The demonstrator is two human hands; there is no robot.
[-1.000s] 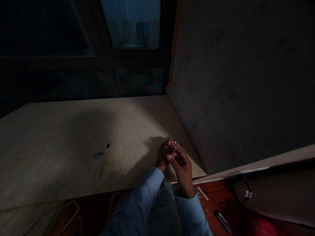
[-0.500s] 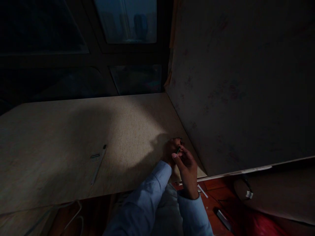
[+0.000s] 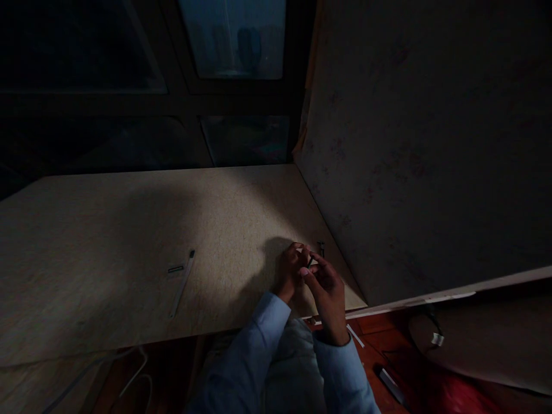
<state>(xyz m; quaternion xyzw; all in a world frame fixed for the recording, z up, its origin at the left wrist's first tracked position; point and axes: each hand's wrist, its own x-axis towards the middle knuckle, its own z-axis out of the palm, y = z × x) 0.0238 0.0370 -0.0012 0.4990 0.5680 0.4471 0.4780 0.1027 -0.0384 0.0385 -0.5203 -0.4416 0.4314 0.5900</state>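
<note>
Over the right end of a pale ledge, my right hand (image 3: 330,290) pinches a small dark stick-like piece (image 3: 310,262) between thumb and fingertips. Its exact kind is too dim to tell. My left hand (image 3: 290,270) is right beside it, fingers curled inward toward the piece; what they hold, if anything, is hidden. Just beyond my right fingers, a small dark metal-looking piece (image 3: 321,248) lies on the ledge near the wall. Farther left rest a slim pale stick with a dark tip (image 3: 183,282) and a short dark bar (image 3: 175,269).
The pale ledge (image 3: 233,230) runs below dark windows (image 3: 241,40). A patterned wall panel (image 3: 388,172) rises along its right side. Pale cables (image 3: 129,368) hang at the lower left. On the reddish floor lie a white strip (image 3: 356,336) and a pale-edged object (image 3: 391,385).
My left hand has shifted slightly left and back, uncovering the dark metal-looking piece near the wall. My right hand keeps its pinch. The camera view has turned slightly left.
</note>
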